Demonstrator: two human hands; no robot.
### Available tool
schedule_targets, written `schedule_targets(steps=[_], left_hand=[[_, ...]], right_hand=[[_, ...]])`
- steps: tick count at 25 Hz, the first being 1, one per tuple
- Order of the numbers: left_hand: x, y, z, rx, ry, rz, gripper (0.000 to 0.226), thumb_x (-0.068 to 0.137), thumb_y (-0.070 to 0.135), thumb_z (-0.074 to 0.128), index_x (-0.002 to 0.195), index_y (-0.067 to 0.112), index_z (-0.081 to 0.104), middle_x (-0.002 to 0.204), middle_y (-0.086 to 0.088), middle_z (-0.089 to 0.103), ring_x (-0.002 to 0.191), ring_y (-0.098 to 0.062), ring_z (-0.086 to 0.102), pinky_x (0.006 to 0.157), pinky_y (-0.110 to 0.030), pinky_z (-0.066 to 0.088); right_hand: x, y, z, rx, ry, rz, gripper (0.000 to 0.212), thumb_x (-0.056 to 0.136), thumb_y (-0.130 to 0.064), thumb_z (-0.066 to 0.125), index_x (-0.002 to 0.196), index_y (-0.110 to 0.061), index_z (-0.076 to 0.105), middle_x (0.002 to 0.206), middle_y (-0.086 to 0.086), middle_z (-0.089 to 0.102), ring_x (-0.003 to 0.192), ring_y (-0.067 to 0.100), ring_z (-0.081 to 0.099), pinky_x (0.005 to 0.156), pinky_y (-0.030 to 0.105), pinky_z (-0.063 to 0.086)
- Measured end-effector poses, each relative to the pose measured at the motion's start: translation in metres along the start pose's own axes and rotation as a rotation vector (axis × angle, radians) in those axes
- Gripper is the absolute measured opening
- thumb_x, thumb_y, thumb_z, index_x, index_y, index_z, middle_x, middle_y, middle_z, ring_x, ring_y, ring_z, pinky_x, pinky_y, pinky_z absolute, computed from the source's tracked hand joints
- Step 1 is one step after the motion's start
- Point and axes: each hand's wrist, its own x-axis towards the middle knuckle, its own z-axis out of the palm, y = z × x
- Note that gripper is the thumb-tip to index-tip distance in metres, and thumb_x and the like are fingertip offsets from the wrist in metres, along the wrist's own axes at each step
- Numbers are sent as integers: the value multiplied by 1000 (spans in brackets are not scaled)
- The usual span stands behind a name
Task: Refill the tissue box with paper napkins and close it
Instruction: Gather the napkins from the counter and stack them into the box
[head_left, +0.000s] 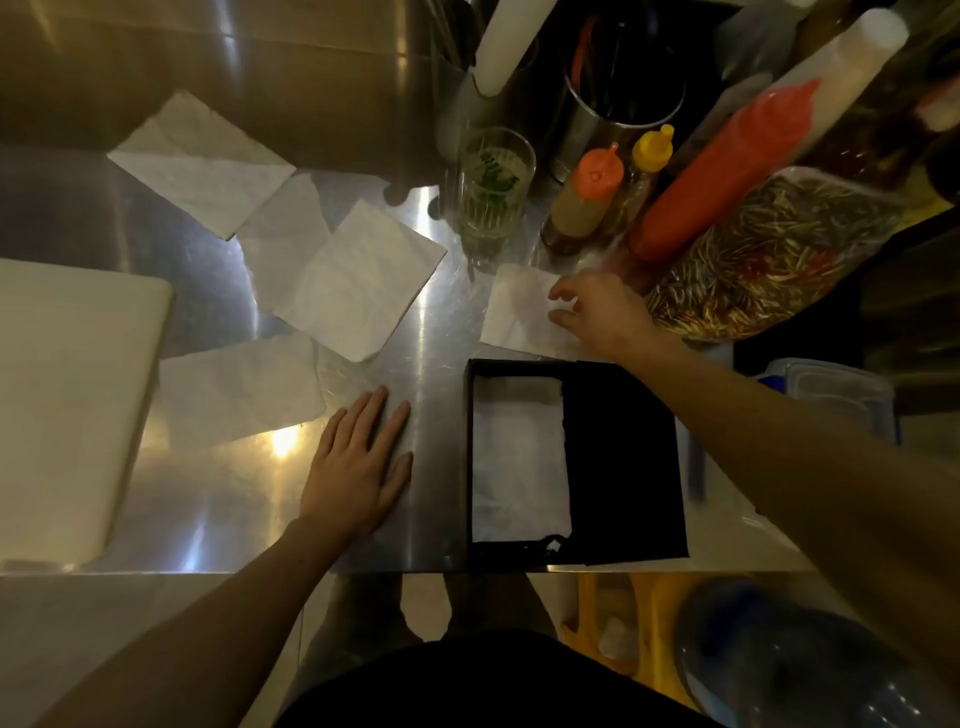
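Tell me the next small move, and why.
Probably pinch up the napkin under the right hand and carry it into the open box. The fingers already rest on its edge, the box holds only some napkins, and the left hand lies flat on the table.

Cutting board cut off left

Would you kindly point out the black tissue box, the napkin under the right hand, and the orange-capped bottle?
black tissue box (623, 457): head view, on its dark right half.
napkin under the right hand (514, 312): head view, on its bare left part.
orange-capped bottle (600, 174): head view, on the orange cap.
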Motion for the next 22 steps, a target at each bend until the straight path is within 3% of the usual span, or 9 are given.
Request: schedule_targets(steps=[5,14,19,22], left_hand=[[0,-2,2,25,28,-13,64,98,56,25,154,23,25,162,-9,22,150,-27,17,122,-45,13],[-1,-4,1,-10,22,-22,64,98,55,28,154,24,25,162,-8,22,150,-26,17,122,-44,12],[-1,-2,0,-18,-1,-24,64,98,55,25,154,25,22,163,-8,20,151,-26,15,122,-45,12],[-1,-3,-2,-34,3,-31,64,98,56,23,154,25,23,162,-8,21,151,-27,15,122,-46,14]], right_hand=[[8,-4,-2,-101,-61,18,29,88,-30,67,115,-20,66,114,6,63,102,24,60,82,36,48],[16,-1,8,-205,-82,-29,10,93,-17,54,98,-16,63,106,12,62,94,32,59,68,34,42],[-17,-9,-29,-24,161,-48,12,96,-21,50,101,-14,58,104,11,60,92,28,58,77,46,51],[-60,-22,-53,138,349,-31,10,93,-20,56,99,-13,60,97,7,63,86,20,59,77,41,52]])
